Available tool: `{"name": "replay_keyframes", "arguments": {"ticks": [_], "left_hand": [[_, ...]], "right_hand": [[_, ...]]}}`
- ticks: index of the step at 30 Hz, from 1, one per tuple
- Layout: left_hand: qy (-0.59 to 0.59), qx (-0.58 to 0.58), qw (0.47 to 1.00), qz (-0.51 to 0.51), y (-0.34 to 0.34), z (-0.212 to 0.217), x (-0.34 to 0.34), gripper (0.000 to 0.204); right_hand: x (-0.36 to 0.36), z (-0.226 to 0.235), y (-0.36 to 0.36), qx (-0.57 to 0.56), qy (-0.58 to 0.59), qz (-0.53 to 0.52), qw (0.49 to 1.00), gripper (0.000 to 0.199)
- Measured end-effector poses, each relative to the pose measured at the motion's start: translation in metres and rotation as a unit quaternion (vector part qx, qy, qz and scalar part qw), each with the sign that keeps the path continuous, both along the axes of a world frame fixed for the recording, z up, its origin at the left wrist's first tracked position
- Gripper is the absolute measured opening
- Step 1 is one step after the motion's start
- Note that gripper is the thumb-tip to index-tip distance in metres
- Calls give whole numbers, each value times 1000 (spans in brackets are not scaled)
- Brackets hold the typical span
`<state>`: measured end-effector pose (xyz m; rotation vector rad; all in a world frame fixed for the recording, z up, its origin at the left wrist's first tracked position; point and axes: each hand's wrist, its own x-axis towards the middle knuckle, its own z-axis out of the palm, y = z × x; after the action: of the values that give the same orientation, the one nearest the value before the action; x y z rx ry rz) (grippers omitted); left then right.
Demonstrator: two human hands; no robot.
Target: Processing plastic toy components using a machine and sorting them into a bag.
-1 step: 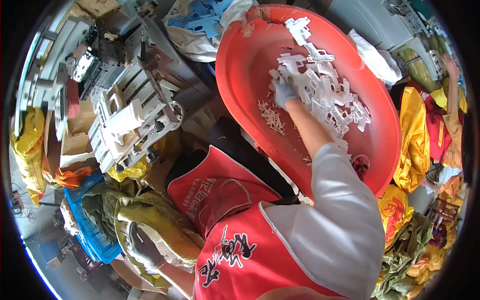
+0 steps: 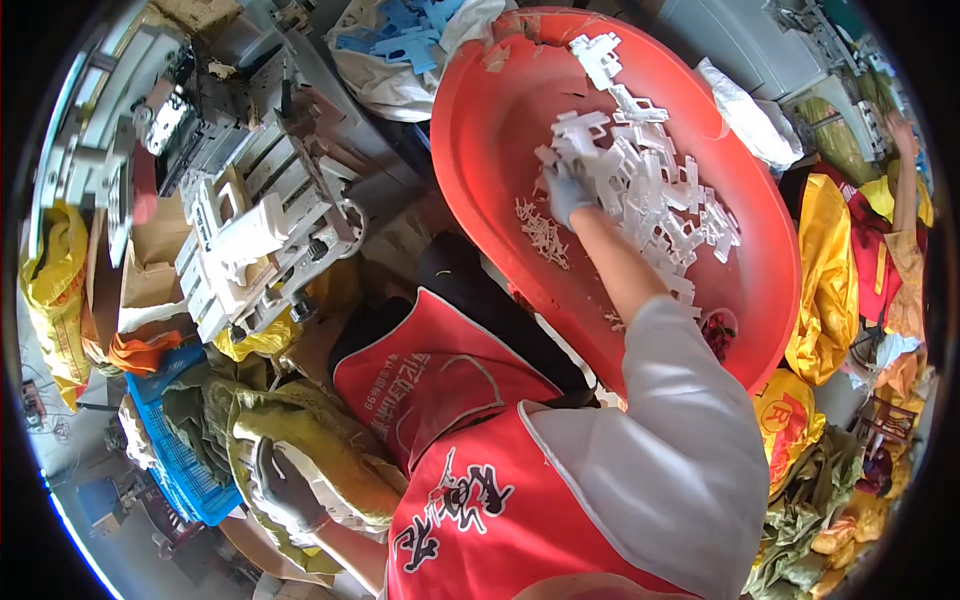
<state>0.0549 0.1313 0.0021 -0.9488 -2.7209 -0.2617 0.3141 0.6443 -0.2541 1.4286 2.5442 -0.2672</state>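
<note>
Inside a large red tub (image 2: 480,180) lies a pile of white plastic toy pistols (image 2: 640,190). My right hand (image 2: 568,193), in a grey glove, reaches to the left edge of that pile. Its fingertips touch white pieces there; they are blurred, so their grip is unclear. Small white plastic bits (image 2: 542,235) are heaped just below this hand. At the lower left, my left hand (image 2: 287,490), in a darker grey glove, is over the mouth of a yellow-green sack (image 2: 330,455) with something pale inside. Its fingers look stretched out, with nothing visible in them.
A machine with a white pistol-shaped part (image 2: 250,235) stands left. Blue toy pistols (image 2: 405,45) fill a white sack behind. A blue crate (image 2: 190,480) is at lower left. Yellow sacks (image 2: 825,280) line the right, near another person's arm (image 2: 905,170). A small container (image 2: 720,330) sits in the tub.
My right hand has shifted very slightly down and left at the pile's edge. My left hand has moved a little upward over the sack.
</note>
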Motion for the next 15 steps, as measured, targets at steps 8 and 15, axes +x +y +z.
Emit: {"name": "replay_keyframes", "arguments": {"ticks": [8,15], "left_hand": [[3,36,999,-30,26,12,-2,23],[8,59,995,-86,37,2,-13,23]], "right_hand": [[55,26,-87,9,208,-37,977,39],[135,-23,-62,-145,577,-266,758,25]]}}
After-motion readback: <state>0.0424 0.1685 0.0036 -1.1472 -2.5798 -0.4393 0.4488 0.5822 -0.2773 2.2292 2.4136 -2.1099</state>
